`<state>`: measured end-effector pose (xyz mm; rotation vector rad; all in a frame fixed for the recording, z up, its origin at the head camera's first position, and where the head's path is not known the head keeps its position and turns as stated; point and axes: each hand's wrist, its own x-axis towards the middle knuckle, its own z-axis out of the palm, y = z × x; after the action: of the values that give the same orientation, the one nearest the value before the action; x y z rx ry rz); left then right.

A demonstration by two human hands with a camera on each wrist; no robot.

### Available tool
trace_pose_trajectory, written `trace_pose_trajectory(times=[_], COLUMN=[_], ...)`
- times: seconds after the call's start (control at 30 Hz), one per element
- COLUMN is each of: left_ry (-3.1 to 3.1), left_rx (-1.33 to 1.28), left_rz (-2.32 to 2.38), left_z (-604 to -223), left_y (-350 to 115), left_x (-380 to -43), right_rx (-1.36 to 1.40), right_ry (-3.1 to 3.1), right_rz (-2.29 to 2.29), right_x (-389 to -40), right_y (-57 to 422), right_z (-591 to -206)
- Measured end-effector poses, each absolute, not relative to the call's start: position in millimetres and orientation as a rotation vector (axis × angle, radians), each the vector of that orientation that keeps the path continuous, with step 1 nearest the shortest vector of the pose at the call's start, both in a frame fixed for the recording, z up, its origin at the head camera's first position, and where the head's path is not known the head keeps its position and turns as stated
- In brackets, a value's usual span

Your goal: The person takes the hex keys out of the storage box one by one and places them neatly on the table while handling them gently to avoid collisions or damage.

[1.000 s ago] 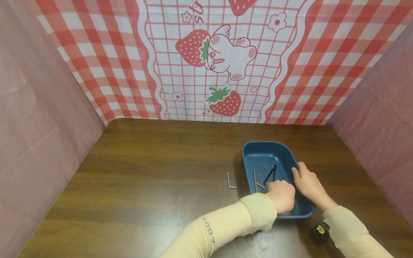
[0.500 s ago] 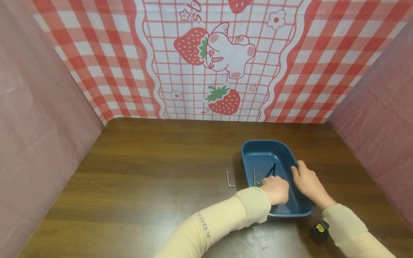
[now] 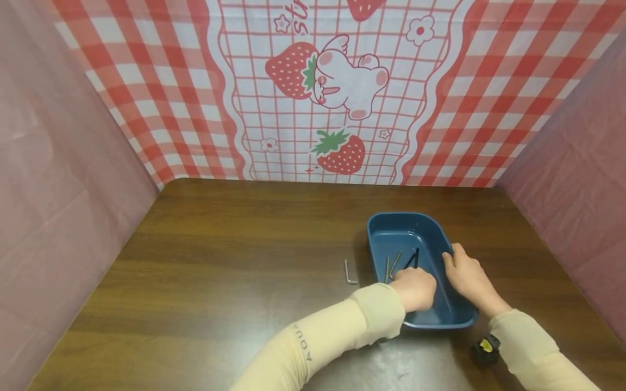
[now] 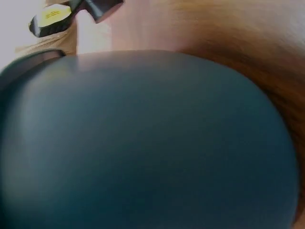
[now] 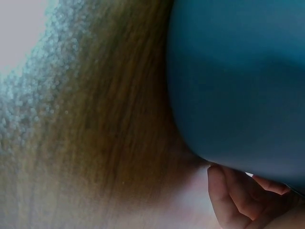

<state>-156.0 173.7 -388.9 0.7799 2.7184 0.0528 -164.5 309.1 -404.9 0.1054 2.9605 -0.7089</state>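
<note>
A blue tray [image 3: 408, 218] stands on the right half of the table, with several L-shaped hex keys in it. Two brassy hex keys [image 3: 395, 263] lie near its left wall and black hex keys [image 3: 416, 257] beside them. My left hand [image 3: 414, 289] reaches down into the tray with bent fingers, right at the near ends of these keys; its fingertips are hidden, so I cannot tell whether they pinch one. My right hand [image 3: 470, 279] grips the tray's right rim, thumb over the edge and fingers [image 5: 238, 195] against the outside. A silver hex key [image 3: 348, 272] lies on the table left of the tray.
The brown wooden table [image 3: 220, 260] extends to the left. Behind it hangs a red-and-white strawberry cloth [image 3: 337, 103], with pink curtains [image 3: 58, 179] at the sides. A black wrist camera [image 3: 485, 350] with a yellow patch sits by the right cuff.
My left hand has shifted slightly left and away from me inside the tray, covering the near ends of the keys. The right hand, the tray and the silver hex key stay where they were.
</note>
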Motion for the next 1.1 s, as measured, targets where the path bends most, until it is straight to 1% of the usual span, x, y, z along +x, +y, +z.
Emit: trace_pose_trajectory(times=[0.27,0.5,0.8,1.1], left_ry=[2.723,2.768,2.834,2.796], left_rx=[0.792,0.877,0.912,1.011], left_rz=[-0.014,-0.028,0.207,0.522], left_z=[-390,-383,-365,-364], left_y=[173,165,144,121], left_x=[-155,-157,-169,-170], right_rx=[0.103,0.118,0.135,0.131], right_ry=[2.955,2.938,2.946,2.959], right_rz=[-0.716,-0.727,-0.713,-0.723], right_x=[-165,-165,-163,-163], right_y=[310,311,310,308], right_z=[-406,-406,-402,-405])
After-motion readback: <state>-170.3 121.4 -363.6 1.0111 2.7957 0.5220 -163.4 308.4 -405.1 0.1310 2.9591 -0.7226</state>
